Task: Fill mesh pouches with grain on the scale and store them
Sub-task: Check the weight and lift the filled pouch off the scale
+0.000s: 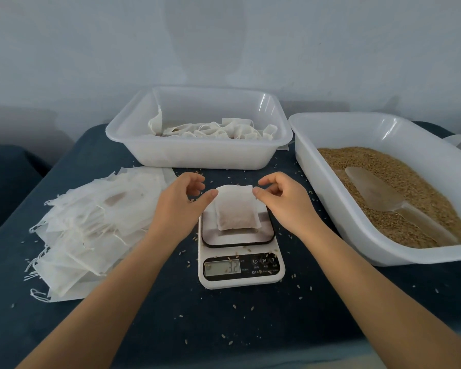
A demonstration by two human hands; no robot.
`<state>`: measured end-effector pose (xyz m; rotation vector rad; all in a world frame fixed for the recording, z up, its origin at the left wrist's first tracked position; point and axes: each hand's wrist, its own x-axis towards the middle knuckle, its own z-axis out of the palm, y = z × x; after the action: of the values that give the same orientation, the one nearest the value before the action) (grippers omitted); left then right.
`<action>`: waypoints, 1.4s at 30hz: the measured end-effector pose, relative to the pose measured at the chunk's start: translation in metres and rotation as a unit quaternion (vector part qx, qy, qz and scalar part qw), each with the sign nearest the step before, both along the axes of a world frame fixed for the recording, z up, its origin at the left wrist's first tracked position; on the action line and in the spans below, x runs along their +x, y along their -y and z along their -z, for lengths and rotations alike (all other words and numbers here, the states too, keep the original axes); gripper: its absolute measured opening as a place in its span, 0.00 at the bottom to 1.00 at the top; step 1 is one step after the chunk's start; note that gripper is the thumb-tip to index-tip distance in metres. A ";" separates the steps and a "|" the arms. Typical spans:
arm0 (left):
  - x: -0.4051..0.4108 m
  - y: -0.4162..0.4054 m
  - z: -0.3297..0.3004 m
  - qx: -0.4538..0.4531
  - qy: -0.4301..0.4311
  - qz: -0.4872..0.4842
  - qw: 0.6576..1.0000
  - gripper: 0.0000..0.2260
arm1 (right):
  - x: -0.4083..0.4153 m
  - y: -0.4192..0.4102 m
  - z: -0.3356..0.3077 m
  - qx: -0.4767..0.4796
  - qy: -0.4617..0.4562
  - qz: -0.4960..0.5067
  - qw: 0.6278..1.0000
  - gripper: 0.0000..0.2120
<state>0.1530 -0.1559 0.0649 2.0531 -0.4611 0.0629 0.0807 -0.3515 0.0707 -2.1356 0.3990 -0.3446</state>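
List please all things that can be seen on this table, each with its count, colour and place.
filled pouch: one, white mesh with brown grain inside, on the scale platform
scale: one, white with a black panel, table centre, display lit
empty pouches: a pile, count unclear, white, left of the scale
far tub: one, translucent white, behind the scale, holds white pouches
grain tub: one, translucent white, right of the scale
grain: a layer, brown, in the grain tub
scoop: one, clear, lying on the grain
loose grains: many, brown, scattered on the cloth
cloth: one, dark blue, covers the table
left hand: pinches the pouch's top left corner
right hand: pinches the pouch's top right corner
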 end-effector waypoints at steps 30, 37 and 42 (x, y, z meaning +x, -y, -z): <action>-0.005 0.021 -0.033 -0.067 -0.072 0.066 0.993 0.10 | 0.007 -0.001 -0.032 0.075 -0.022 -0.050 0.996 0.12; -0.008 0.017 -0.045 -0.133 -0.062 0.060 0.987 0.13 | 0.003 0.001 -0.051 0.122 0.021 -0.068 0.990 0.04; -0.011 0.014 -0.047 -0.130 -0.039 0.059 0.989 0.06 | 0.001 0.000 -0.054 0.132 0.026 -0.068 0.989 0.04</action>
<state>0.1421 -0.1704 0.1119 1.7626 -0.4978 -0.0272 0.0815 -0.3518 0.1245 -1.8792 0.2516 -0.2543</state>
